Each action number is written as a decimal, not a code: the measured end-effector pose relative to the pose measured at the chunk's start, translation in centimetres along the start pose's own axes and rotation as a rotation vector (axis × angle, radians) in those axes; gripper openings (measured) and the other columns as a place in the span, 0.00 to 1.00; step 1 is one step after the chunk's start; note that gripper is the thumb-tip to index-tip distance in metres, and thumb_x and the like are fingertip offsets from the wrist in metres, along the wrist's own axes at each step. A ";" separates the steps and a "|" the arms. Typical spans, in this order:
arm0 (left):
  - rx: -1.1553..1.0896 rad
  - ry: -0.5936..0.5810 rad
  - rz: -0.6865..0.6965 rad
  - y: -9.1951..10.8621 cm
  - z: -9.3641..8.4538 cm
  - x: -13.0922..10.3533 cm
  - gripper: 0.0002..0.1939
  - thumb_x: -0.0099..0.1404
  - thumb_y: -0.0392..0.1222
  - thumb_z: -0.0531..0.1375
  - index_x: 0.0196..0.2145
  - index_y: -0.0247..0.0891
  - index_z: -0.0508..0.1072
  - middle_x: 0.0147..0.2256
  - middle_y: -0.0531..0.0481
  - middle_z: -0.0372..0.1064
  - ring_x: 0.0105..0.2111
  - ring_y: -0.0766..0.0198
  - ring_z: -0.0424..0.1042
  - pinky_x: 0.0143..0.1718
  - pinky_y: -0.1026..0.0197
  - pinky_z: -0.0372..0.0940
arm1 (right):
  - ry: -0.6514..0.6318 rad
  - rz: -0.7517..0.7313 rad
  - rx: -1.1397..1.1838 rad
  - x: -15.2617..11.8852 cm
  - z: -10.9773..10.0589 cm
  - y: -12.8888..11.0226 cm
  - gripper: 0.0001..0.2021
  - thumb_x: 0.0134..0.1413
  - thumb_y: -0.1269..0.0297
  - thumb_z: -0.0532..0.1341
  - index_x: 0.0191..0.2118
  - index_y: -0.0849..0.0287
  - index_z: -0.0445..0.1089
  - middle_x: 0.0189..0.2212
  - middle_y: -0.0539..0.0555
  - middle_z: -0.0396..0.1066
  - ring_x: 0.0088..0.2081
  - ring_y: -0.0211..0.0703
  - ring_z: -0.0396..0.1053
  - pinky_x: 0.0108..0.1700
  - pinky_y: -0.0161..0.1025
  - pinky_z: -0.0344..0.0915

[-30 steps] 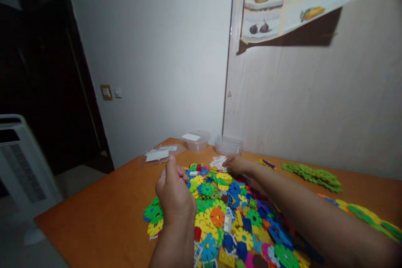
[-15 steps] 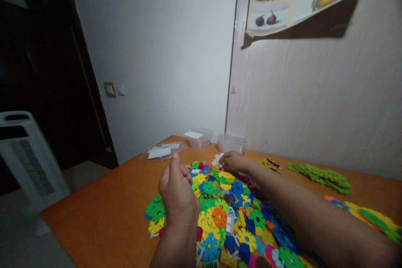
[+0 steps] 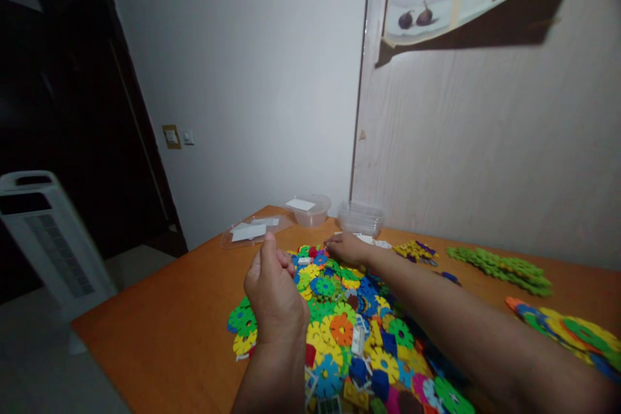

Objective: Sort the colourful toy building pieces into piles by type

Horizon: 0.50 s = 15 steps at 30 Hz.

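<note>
Colourful notched discs and small blocks form a wide pile (image 3: pixel 325 330) on the orange table (image 3: pixel 160 310). Over the pile's left side is my left hand (image 3: pixel 274 284), fingers curled closed with the thumb up; whatever they may hold is hidden. My right hand (image 3: pixel 345 249) reaches to the far edge of the pile, palm down, its fingertips bent onto the pieces. Whether it grips one cannot be made out. White lattice pieces (image 3: pixel 373 241) lie just beyond my right hand.
Clear containers (image 3: pixel 310 212) and a flat lid with white papers (image 3: pixel 249 231) stand at the back. Rightward lie yellow and purple pieces (image 3: pixel 414 250), green pieces (image 3: pixel 499 266) and a row of discs (image 3: pixel 567 330). A white appliance (image 3: pixel 53 239) stands left of the table.
My right hand has moved a little left along the far edge of the pile, uncovering more white lattice pieces. My left hand stays closed in nearly the same place. The view has shifted slightly.
</note>
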State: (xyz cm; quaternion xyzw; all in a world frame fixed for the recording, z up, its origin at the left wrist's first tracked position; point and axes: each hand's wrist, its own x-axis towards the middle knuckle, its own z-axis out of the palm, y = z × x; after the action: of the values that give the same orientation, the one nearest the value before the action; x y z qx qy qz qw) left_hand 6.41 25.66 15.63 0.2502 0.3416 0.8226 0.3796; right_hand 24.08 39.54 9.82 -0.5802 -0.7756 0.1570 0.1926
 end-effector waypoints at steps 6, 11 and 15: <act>0.036 0.009 0.014 -0.2 0.0 0.1 0.25 0.65 0.56 0.62 0.19 0.39 0.59 0.17 0.60 0.55 0.19 0.70 0.56 0.23 0.64 0.53 | -0.010 0.017 -0.030 -2.1 0.6 -0.9 0.15 0.59 0.68 0.56 0.46 0.59 0.78 0.46 0.58 0.78 0.47 0.47 0.72 0.48 0.38 0.63; 0.035 0.010 0.026 -0.3 0.0 0.2 0.25 0.65 0.55 0.62 0.18 0.39 0.59 0.16 0.59 0.55 0.19 0.70 0.56 0.23 0.65 0.53 | -0.001 0.087 -0.004 -4.2 -0.1 -1.0 0.11 0.55 0.69 0.57 0.39 0.60 0.77 0.37 0.56 0.77 0.39 0.45 0.70 0.39 0.36 0.61; 0.066 0.007 0.023 -0.6 0.0 0.3 0.25 0.65 0.55 0.61 0.18 0.39 0.60 0.15 0.59 0.55 0.18 0.70 0.55 0.23 0.64 0.53 | -0.007 0.113 0.073 -5.5 -0.9 -1.1 0.08 0.56 0.68 0.57 0.33 0.60 0.74 0.28 0.52 0.74 0.30 0.39 0.67 0.33 0.35 0.58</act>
State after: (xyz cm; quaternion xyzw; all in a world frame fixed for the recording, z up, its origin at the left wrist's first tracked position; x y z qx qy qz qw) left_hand 6.51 26.18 15.26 0.2635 0.3673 0.8159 0.3605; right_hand 24.98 33.92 10.50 -0.6152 -0.7360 0.1978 0.2014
